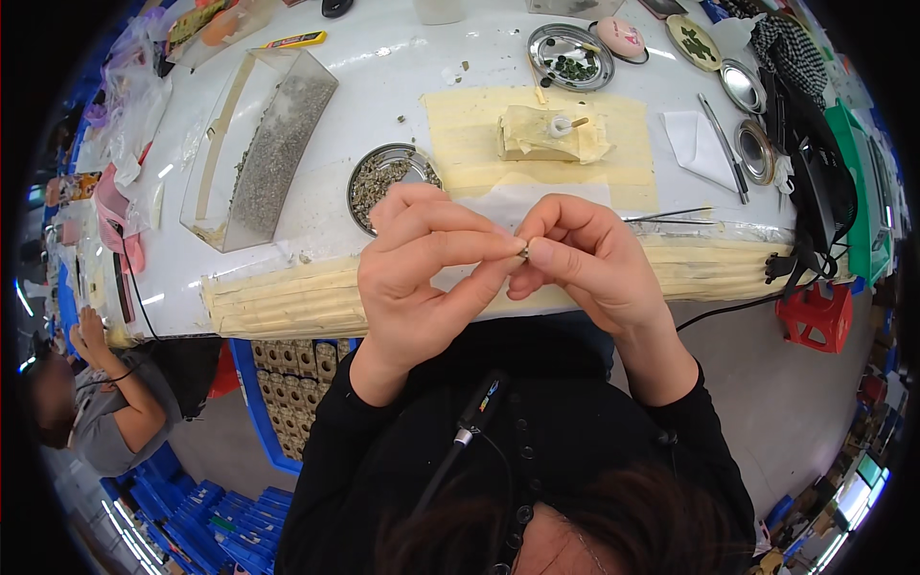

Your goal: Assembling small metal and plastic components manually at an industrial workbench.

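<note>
Above the table's near edge, my left hand and my right hand meet fingertip to fingertip. Thumbs and forefingers of both are closed on a tiny dark piece, mostly covered by the fingers and too small to name. Just beyond my left hand lies a round metal dish of small grey-brown bits. Past the hands, a block wrapped in cream tape carries a small white pot with a stick in it. Beneath the fingers is a white sheet.
To the left stands a clear box of grey granules. A metal dish with dark green pieces sits at the back. Tweezers and thin rods lie right. Another person works at left; a red stool stands right.
</note>
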The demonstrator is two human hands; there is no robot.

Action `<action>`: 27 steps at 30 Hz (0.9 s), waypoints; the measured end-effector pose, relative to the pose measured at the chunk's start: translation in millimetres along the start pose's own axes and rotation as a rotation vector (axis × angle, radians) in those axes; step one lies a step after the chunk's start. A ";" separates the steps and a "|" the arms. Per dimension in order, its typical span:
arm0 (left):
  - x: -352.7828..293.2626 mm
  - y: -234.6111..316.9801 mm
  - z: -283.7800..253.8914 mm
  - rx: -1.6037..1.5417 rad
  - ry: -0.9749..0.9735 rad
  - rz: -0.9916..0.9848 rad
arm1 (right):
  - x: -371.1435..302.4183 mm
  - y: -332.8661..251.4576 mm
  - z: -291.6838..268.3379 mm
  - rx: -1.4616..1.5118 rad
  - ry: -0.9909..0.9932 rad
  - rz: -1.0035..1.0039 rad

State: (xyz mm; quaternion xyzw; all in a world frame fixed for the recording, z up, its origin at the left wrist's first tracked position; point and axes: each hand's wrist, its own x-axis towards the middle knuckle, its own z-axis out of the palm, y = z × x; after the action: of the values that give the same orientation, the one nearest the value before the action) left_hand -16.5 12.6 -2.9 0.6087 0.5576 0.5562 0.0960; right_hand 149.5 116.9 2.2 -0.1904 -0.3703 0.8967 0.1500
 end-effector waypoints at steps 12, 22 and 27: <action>0.3 19.8 3.4 0.548 0.069 0.143 | -2.2 15.5 10.2 -0.906 0.228 -0.658; -1.4 -1.9 3.5 -0.020 0.043 -0.041 | -1.9 5.2 4.2 -0.025 0.047 -0.113; -1.6 13.9 4.3 0.469 0.055 0.133 | -2.7 14.2 7.2 -0.951 0.210 -0.689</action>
State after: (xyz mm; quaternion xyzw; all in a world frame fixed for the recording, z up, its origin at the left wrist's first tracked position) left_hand -4.8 8.5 4.8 0.6344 0.6325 0.4330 -0.1001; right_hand 146.8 101.8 -2.7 -0.1931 -0.7548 0.5086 0.3665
